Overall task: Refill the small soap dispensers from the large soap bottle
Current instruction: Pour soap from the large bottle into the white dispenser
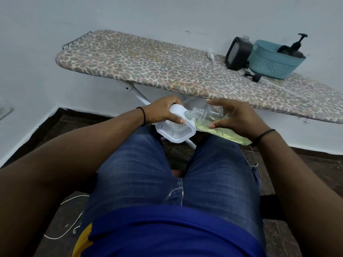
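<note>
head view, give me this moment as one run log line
left hand: holds white dispenser | right hand: tilts large soap bottle, mouth to mouth | black dispenser: on ironing board

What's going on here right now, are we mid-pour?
Yes. A seated person's left hand holds a white dispenser, while the right hand tips the large clear bottle of yellowish soap, neck to neck. On the ironing board behind, a black dispenser stands open beside a blue basket.
</note>
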